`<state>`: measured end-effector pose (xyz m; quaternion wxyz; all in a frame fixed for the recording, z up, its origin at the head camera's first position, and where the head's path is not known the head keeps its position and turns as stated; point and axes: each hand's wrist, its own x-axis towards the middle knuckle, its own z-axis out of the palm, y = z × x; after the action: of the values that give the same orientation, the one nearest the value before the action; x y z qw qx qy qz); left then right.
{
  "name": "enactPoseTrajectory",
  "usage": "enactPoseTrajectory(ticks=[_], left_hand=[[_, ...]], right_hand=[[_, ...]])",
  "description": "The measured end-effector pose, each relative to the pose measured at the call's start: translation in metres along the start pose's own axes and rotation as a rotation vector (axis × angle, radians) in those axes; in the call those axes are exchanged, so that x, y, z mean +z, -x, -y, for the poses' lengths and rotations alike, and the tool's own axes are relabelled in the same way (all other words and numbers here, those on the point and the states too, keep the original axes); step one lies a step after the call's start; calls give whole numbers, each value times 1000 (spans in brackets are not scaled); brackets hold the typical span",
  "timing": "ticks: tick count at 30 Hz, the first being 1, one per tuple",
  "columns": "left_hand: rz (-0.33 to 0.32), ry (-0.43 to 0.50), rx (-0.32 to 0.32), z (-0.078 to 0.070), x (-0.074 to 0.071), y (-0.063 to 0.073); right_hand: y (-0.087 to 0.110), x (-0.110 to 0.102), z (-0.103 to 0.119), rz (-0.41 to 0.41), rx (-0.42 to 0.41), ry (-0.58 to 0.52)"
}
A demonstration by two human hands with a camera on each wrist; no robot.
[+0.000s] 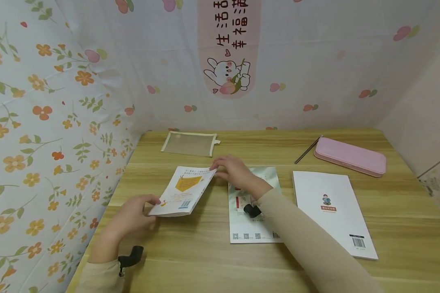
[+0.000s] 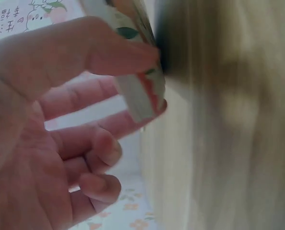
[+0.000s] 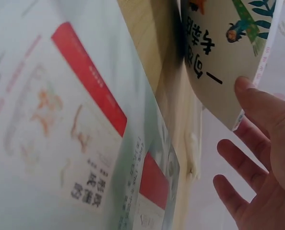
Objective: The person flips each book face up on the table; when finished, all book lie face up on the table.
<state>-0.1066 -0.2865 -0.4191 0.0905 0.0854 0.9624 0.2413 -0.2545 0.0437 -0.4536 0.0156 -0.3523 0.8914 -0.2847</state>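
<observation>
A thin white paperback book point(image 1: 183, 191) with an orange printed shape and a barcode is held tilted over the left part of the table. My left hand point(image 1: 133, 217) pinches its near left corner; in the left wrist view the thumb and a finger lie on either side of the book's edge point(image 2: 137, 98). At the far right corner, my right hand point(image 1: 238, 173) grips the book between thumb and fingers. The right wrist view shows the underside of the book point(image 3: 224, 62), printed with characters and a plant drawing. Under my right forearm lies a pale green and white book point(image 1: 249, 228).
Right of that book lies a white book point(image 1: 333, 211) with a small reading figure. Behind it are a pink pencil case point(image 1: 350, 156) and a dark thin stick point(image 1: 308, 150). A mesh pouch point(image 1: 188, 143) lies at the table's back left. Patterned cloth point(image 1: 297, 65) hangs behind the table.
</observation>
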Motion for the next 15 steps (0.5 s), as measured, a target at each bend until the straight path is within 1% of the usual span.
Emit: enactPoseTrajectory(ticks=[2, 4, 8, 10, 13, 15], left_hand=[[-34, -3, 4, 1, -5, 0], [-81, -15, 8, 4, -10, 0], [-182, -36, 50, 6, -17, 1], [-238, -46, 71, 7, -19, 0], [-307, -42, 100, 5, -21, -1], [-336, -27, 105, 3, -22, -2]], right_hand=[[1, 0, -2, -20, 22, -55], [2, -1, -3, -35, 42, -104], [5, -2, -4, -54, 68, -163], [7, -3, -3, -61, 74, -171], [9, -4, -3, -69, 85, -153], [10, -5, -2, -76, 93, -132]])
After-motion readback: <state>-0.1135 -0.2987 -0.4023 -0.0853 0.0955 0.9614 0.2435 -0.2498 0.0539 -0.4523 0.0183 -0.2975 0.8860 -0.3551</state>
